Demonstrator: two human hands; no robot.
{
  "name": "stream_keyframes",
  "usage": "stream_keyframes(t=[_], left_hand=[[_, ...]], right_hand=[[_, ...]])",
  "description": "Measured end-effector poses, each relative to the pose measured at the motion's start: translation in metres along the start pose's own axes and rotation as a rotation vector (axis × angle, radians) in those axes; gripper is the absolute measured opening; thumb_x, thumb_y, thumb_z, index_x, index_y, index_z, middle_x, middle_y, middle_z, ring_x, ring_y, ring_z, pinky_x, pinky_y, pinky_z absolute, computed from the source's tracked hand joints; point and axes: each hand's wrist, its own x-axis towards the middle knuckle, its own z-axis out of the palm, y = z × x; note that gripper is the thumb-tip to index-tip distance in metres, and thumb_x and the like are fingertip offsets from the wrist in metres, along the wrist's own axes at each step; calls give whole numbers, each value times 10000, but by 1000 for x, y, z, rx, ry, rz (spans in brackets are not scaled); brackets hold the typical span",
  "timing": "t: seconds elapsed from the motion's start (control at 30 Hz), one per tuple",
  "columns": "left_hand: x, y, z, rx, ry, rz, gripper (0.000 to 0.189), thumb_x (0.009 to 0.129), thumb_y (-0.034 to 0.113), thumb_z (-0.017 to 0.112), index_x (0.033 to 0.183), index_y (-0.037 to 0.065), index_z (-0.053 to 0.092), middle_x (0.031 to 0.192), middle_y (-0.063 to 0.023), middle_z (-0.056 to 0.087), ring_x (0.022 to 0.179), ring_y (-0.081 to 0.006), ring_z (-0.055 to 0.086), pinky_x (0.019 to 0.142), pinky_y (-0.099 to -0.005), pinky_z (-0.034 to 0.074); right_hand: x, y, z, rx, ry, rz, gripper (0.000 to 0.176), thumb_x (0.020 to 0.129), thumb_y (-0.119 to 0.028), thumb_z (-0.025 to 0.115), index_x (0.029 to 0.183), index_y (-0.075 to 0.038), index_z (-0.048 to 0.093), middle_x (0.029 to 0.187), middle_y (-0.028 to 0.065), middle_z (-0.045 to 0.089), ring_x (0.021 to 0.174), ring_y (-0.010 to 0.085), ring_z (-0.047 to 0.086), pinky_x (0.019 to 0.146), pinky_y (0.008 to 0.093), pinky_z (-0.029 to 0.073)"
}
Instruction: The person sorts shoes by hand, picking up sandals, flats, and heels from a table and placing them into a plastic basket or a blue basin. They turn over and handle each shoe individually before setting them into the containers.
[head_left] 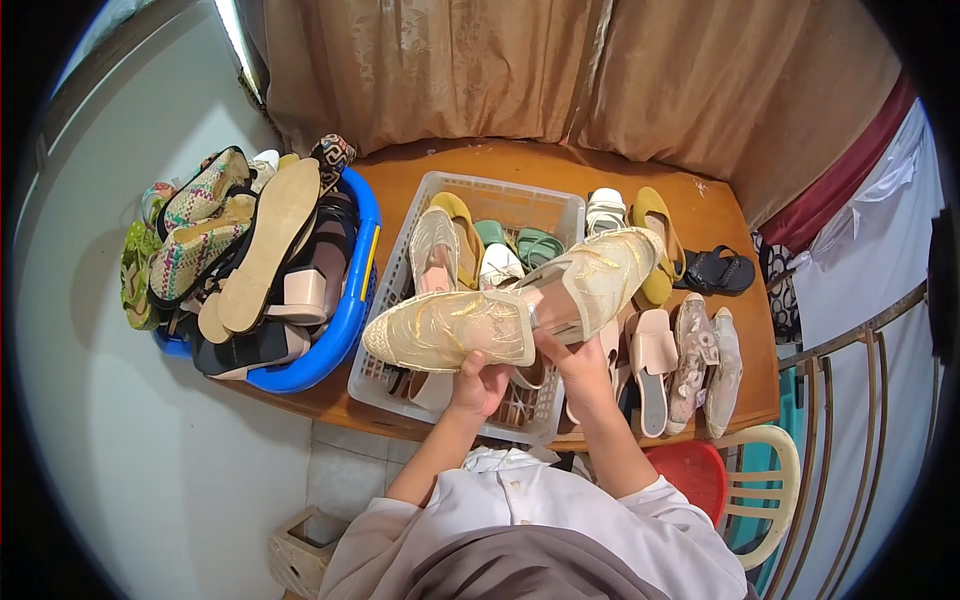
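Observation:
Two cream mesh shoes with gold patterns are held up over a white plastic basket (400, 395). My left hand (480, 385) is closed on the left shoe (450, 330), whose toe points left. My right hand (582, 375) grips the right shoe (605, 275), its toe pointing up and right. The openings of the two shoes meet in the middle. Under them, the basket holds another lace shoe (434, 245), a mustard shoe (462, 235), green sandals (540, 247) and a white shoe (500, 268).
A blue basket (365, 230) heaped with shoes stands at the left of the wooden table (400, 170). Along the right side lie mustard flats (655, 225), black sandals (718, 270), pink slides (652, 365) and lace shoes (722, 375). Chairs (765, 490) stand at the lower right.

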Motion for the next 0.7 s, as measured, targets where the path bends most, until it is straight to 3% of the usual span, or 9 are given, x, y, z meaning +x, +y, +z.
stream_keyframes(t=[0.17, 0.2, 0.27, 0.3, 0.37, 0.4, 0.5, 0.6, 0.7], left_hand=[[-1, 30, 42, -27, -94, 155, 939, 629, 323, 724, 1406, 263, 199, 1300, -92, 404, 1199, -272, 419, 983, -450, 411], [1, 31, 41, -64, -92, 212, 910, 636, 278, 685, 1394, 352, 185, 1319, -106, 379, 1202, -292, 416, 952, -488, 436], [2, 35, 36, -124, -74, 205, 888, 646, 271, 665, 1394, 340, 191, 1319, -106, 380, 1203, -294, 417, 940, -493, 445], [2, 36, 35, -155, -66, 201, 878, 650, 268, 655, 1394, 334, 193, 1319, -106, 380, 1203, -294, 417, 935, -496, 449], [2, 35, 34, -139, -72, 194, 867, 657, 278, 657, 1391, 337, 198, 1328, -99, 376, 1206, -293, 416, 927, -499, 456], [2, 34, 34, -131, -74, 190, 862, 661, 283, 658, 1390, 338, 201, 1333, -96, 374, 1207, -292, 415, 923, -500, 459], [1, 33, 29, -207, -80, 77, 888, 646, 282, 701, 1382, 148, 222, 1367, -74, 361, 1248, -257, 379, 1010, -470, 390], [1, 35, 24, -164, -20, 39, 965, 644, 462, 746, 1382, 140, 213, 1363, -64, 363, 1241, -257, 385, 1004, -471, 397], [1, 32, 29, -129, -5, 110, 1112, 539, 671, 691, 1378, 122, 209, 1356, -57, 369, 1229, -241, 397, 1014, -442, 392]], right_hand=[[0, -5, -39, -317, -205, -72, 746, 683, -224, 791, 1266, -13, 376, 1149, 86, 526, 1046, 169, 496, 885, 308, 406], [1, -9, -53, -396, -224, -59, 751, 689, -251, 785, 1264, -9, 367, 1144, 83, 525, 1015, 157, 504, 853, 288, 417], [3, -20, -71, -386, -191, -66, 828, 658, -331, 796, 1274, -5, 350, 1147, 76, 521, 922, 121, 514, 757, 241, 427], [9, -18, -84, -403, -154, -68, 734, 762, -407, 691, 1284, -24, 345, 1111, 57, 524, 846, 99, 506, 638, 223, 411], [26, -24, -96, 34, -86, 52, 607, 873, -454, 518, 1291, -51, 341, 1051, 40, 531, 820, 89, 508, 561, 221, 396], [23, -30, -89, 84, -44, -26, 574, 892, -460, 466, 1286, -62, 344, 1036, 36, 532, 807, 85, 509, 543, 217, 386], [11, -44, -63, 134, 49, -188, 515, 930, -474, 365, 1273, -90, 354, 1005, 30, 535, 768, 76, 512, 505, 205, 366], [14, -34, -63, 39, 119, -214, 503, 922, -488, 379, 1256, -112, 388, 955, 29, 573, 697, 82, 550, 455, 201, 393], [14, -15, -52, 69, 125, -164, 497, 917, -507, 375, 1229, -120, 387, 964, 33, 571, 731, 85, 561, 451, 198, 410]])
